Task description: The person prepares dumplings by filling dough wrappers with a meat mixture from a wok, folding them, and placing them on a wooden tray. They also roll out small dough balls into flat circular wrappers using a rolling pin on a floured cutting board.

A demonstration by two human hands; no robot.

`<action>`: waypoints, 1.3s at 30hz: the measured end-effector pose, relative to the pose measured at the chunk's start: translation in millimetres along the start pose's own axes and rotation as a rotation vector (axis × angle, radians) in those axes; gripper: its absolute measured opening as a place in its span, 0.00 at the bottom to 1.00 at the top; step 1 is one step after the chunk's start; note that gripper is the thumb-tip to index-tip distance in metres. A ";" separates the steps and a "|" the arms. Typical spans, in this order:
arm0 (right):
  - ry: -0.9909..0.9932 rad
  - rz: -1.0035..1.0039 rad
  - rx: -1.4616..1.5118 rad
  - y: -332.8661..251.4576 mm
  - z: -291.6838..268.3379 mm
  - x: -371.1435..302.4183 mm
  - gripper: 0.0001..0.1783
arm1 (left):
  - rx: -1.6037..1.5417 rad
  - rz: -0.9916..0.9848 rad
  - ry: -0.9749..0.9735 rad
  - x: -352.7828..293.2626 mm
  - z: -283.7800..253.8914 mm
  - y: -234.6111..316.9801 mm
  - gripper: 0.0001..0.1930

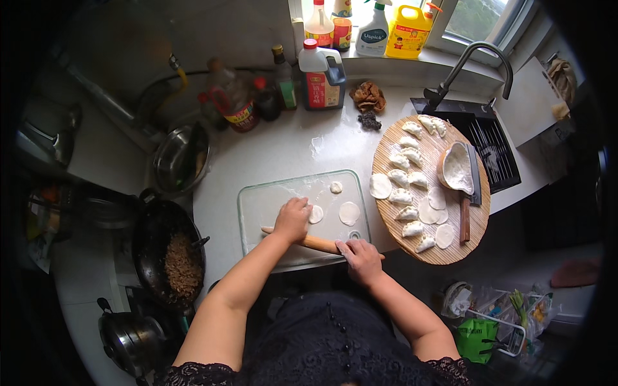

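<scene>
My left hand point(292, 219) is closed at the edge of a small dough round point(315, 214), its fingertips partly hidden. Under that wrist, a wooden rolling pin point(318, 244) lies slantwise along the near side of the glass board point(267, 188). The pin's other end is in my right hand point(362, 260), fingers wrapped over it. Farther back on the floured glass sit a little lump of dough point(336, 187) and a wider flat wrapper point(349, 213).
Right of the glass, a round wooden board point(458, 249) bears several dumplings, wrappers, a floury bowl point(456, 167) and a cleaver point(473, 183). Behind it is a black sink point(496, 138). A wok of brown filling point(183, 264) stands left. Bottles and a big jug point(324, 80) line the back.
</scene>
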State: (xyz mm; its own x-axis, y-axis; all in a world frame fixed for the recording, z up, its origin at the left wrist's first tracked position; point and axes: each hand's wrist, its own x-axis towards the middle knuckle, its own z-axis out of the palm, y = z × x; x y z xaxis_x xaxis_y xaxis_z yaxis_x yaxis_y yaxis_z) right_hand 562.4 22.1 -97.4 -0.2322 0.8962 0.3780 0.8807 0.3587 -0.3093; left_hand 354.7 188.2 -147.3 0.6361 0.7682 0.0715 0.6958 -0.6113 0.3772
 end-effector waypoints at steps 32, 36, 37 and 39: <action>-0.284 0.424 -0.250 43.5 50.1 51.7 0.55 | 0.152 -0.367 -0.151 -13.5 -17.9 11.1 0.40; -0.454 0.394 -0.125 11.2 29.5 1.9 0.58 | 0.159 -0.278 -0.293 -58.6 -31.5 24.3 0.43; -0.475 0.352 -0.135 -0.1 19.7 -7.6 0.58 | 0.188 -0.233 -0.266 -78.5 -23.8 21.4 0.43; -0.497 0.335 -0.158 -6.9 15.8 -13.7 0.58 | 0.211 -0.195 -0.243 -91.7 -16.9 20.1 0.43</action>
State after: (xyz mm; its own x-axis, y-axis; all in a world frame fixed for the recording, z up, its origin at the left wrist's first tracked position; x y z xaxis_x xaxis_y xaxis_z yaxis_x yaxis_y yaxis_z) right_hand 553.0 11.5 -114.1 -0.0635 0.9814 -0.1810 0.9807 0.0278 -0.1934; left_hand 304.6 108.7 -130.7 0.5277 0.8220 -0.2141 0.8490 -0.5031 0.1614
